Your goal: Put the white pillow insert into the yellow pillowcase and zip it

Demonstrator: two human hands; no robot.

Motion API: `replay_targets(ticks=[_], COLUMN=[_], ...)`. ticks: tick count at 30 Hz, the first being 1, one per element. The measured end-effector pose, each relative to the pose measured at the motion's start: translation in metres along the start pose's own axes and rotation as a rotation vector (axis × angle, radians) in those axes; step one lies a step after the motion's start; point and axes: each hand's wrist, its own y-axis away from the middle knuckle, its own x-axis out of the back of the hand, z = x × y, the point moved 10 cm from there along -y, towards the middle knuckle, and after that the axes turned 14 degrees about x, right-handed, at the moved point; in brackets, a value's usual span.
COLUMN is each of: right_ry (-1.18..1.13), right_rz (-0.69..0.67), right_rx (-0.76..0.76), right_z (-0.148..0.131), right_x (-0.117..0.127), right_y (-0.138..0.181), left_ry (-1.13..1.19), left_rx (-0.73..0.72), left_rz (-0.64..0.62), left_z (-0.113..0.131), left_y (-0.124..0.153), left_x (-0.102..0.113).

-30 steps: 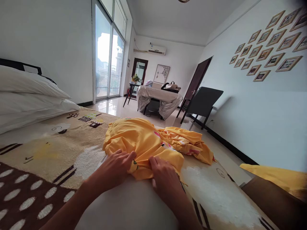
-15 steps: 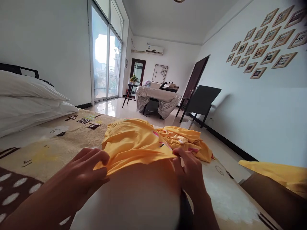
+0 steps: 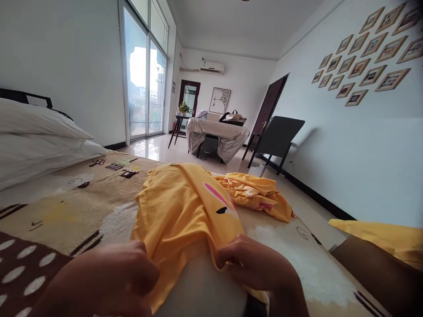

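A yellow printed cloth [image 3: 175,202], with a long pink shape and a black mark on it, is draped over a smooth pale form [image 3: 198,273]. Whether that form is hard or soft I cannot tell. My left hand [image 3: 122,273] is closed at the cloth's near left edge, blurred by motion. On the near right edge, my right hand [image 3: 254,264] pinches the fabric between thumb and fingers. Between my hands the near edge rises in an arch, baring the pale form. A second crumpled yellow cloth [image 3: 261,193] lies just beyond on the right.
Beneath lies a beige patterned blanket [image 3: 82,211]. White pillows [image 3: 42,141] are stacked at left. More yellow fabric [image 3: 380,237] rests over a brown surface [image 3: 370,277] at right. Farther off stand a dark chair [image 3: 279,136] and a covered table [image 3: 214,127].
Both my hands have come down toward me, drawing the yellow cloth farther over the pale form. More of its pink and black print shows now.
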Motion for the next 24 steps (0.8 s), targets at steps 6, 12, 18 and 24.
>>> replay_targets(ticks=[6,12,18,24], right_ry=[-0.379,0.02,0.163,0.135], right_rz=[0.072,0.584,0.334,0.484], right_rx=[0.014,-0.42,-0.604,-0.401], right_z=[0.021,0.124,0.157,0.145], right_x=[0.002,0.035,0.01,0.028], right_y=[0.0,0.015,0.014,0.016], left_ry=[0.015,-0.086,-0.019,0.183], left_rx=[0.186,0.172,0.171,0.221], left_rz=[0.403,0.214,0.215,0.261], left_z=[-0.046,-0.062,-0.07,-0.12], left_y=[-0.055,-0.082,-0.057,-0.017], left_x=[0.017,-0.024,0.007,0.041])
